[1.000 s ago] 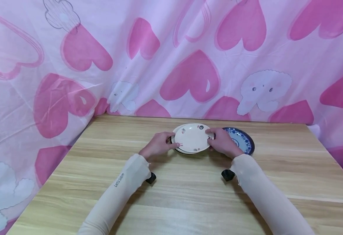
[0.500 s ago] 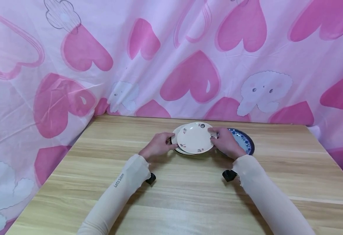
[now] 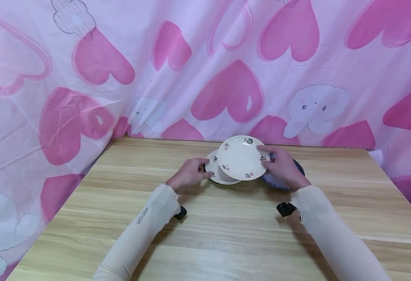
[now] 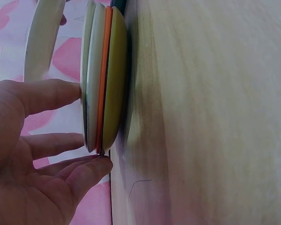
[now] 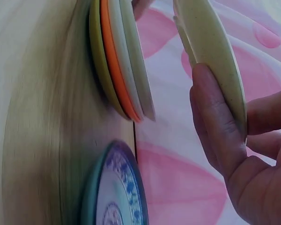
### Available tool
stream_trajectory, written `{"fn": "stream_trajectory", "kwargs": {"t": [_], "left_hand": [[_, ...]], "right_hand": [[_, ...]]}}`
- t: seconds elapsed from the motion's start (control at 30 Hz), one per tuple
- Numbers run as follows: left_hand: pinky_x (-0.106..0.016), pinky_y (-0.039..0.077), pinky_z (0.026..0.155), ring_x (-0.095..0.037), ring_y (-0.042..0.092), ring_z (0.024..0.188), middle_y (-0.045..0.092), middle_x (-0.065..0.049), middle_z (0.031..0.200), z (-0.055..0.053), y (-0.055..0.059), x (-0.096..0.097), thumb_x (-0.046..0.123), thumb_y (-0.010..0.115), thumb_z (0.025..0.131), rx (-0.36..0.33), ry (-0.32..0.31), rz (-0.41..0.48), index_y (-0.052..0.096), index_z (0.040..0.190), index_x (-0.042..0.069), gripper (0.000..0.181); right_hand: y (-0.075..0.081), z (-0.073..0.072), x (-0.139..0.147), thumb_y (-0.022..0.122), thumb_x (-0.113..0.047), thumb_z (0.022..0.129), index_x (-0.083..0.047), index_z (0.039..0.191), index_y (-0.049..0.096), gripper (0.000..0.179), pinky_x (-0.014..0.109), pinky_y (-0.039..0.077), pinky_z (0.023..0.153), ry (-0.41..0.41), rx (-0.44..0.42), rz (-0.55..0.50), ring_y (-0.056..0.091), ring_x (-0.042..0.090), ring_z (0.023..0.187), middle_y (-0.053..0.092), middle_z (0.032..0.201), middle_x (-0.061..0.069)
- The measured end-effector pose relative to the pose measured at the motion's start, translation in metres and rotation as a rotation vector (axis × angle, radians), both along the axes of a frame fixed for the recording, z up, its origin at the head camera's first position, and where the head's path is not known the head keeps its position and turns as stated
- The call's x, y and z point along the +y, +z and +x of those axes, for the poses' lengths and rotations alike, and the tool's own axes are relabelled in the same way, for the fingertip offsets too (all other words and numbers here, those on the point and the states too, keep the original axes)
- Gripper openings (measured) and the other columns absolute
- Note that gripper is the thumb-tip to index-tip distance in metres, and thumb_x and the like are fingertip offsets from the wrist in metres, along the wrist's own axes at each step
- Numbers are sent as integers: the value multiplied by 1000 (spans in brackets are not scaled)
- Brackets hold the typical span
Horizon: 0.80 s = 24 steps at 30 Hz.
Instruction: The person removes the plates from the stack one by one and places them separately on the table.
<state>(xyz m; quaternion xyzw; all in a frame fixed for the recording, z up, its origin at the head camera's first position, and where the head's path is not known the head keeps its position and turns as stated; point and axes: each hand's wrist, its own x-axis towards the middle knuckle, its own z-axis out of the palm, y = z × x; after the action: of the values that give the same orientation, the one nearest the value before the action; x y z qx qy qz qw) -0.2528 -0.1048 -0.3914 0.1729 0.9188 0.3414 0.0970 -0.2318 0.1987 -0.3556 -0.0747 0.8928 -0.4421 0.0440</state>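
Right hand [image 3: 285, 166] pinches a cream plate [image 3: 242, 158] at three o'clock; left hand [image 3: 187, 173] grips the stack [image 3: 220, 171] at nine; best keep rims apart.

Pink heart-printed cloth [image 3: 177, 91] behind a pale wood-grain tabletop [image 3: 226, 238]

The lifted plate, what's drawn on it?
The lifted plate is cream-white, with small black and red drawings near its edge, clearest in the head view.
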Motion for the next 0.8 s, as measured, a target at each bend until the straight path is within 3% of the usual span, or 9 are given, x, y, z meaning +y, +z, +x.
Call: {"fn": "stream_trajectory", "kwargs": {"t": [0.17,0.4,0.57,0.63,0.8], "left_hand": [[-30,47,75,-17,51,81,64,-15,96,-2,2,0,27,70,94,33,-9,-21,56,141,3,55],[-24,42,66,-13,47,72,53,-3,78,-2,2,-1,26,72,93,21,-19,-5,57,139,4,53],[-26,38,62,-13,43,67,49,-3,74,-2,1,-1,26,71,94,62,-59,-22,67,110,3,28],[-28,43,69,-14,47,72,54,-6,79,-2,1,-1,27,71,94,80,-58,-44,67,112,2,31],[-37,50,98,-19,57,97,67,-14,115,-1,1,-1,28,71,93,68,-35,-74,52,144,2,60]], "right_hand": [[5,2,14,54,-6,97,-10,152,44,56,26,59,73,-28,5,33,62,30,99,47,151,22],[1,8,29,55,-1,95,-6,150,46,56,25,61,70,-12,28,21,61,33,103,43,153,25],[2,14,37,55,0,95,-7,150,45,57,28,62,71,-5,33,26,62,35,104,41,154,26],[2,16,41,55,-1,95,-8,150,46,57,27,62,70,-8,37,39,61,35,104,40,154,25],[3,19,48,56,2,93,-7,149,48,57,25,60,65,-9,68,54,60,25,89,43,152,25]]}}
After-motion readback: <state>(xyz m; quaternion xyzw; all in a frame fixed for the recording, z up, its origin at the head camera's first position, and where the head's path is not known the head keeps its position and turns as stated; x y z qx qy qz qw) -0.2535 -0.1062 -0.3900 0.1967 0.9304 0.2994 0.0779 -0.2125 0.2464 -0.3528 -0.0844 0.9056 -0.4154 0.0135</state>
